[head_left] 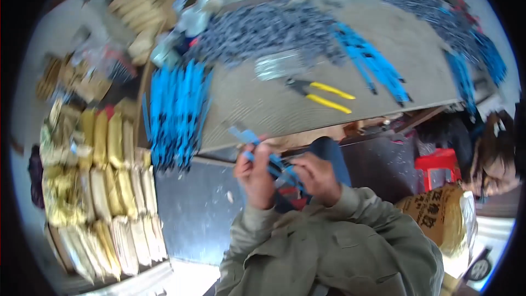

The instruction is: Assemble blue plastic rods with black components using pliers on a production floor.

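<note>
L hand (pixel 256 176) & R hand (pixel 319 177) are clenched on blue strip (pixel 246 136), which could be dropped nr table (pixel 233 96) edge w/ either pinch loosened.

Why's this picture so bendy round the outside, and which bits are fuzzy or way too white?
In the head view, the fisheye lens bends straight edges toward the dark, rounded rim; in the head view, the blue strips between the left hand and right hand look smeared; and in the head view, a bright patch near the bottom is washed out white.
</note>
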{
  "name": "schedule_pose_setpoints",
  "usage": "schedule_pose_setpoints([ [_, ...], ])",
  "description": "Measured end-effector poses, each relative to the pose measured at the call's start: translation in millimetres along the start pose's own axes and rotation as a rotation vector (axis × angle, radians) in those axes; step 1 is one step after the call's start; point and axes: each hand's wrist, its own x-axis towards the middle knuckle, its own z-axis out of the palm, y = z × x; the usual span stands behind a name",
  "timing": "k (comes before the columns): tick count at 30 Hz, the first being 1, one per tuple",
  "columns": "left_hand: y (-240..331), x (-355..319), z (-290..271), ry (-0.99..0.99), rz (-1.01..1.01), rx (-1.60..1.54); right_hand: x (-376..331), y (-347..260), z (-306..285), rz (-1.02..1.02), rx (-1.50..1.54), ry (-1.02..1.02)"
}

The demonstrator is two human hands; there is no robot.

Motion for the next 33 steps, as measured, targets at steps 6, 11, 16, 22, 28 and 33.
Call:
schedule_pose_setpoints([
  [6, 2.0, 6.5, 0.7, -0.011, 0.071, 0.024, 4.3, -1.6, 1.0, 0.066, 0.093, 0.013],
  [11, -6.4, 8.3, 17.5, 0.159, 0.052, -0.262, 14.4, 9.6, -0.2, 0.073, 0.231, -0.099],
  [16, 6.9, 15.5, -17.6, 0.076, 0.094, -0.299, 64.6, 46.2, -69.9, -0.322, -0.519, 0.018],
  [22, 6.7, 4.7, -15.7, -0.149, 0.005, -0.236, 142.0, 136.2, -182.0, 0.007, -0.941, 0.334],
  [28, 10.5, -3.9, -21.5, -0.203, -0.040, -0.428, 147.5, 146.1, -187.9, 0.030, -1.232, 0.158],
  [33, 4.0, -11.7, -21.4, -0.193, -0.008, -0.382, 153.9, 152.7, -212.1, 0.158, -1.055, 0.101],
])
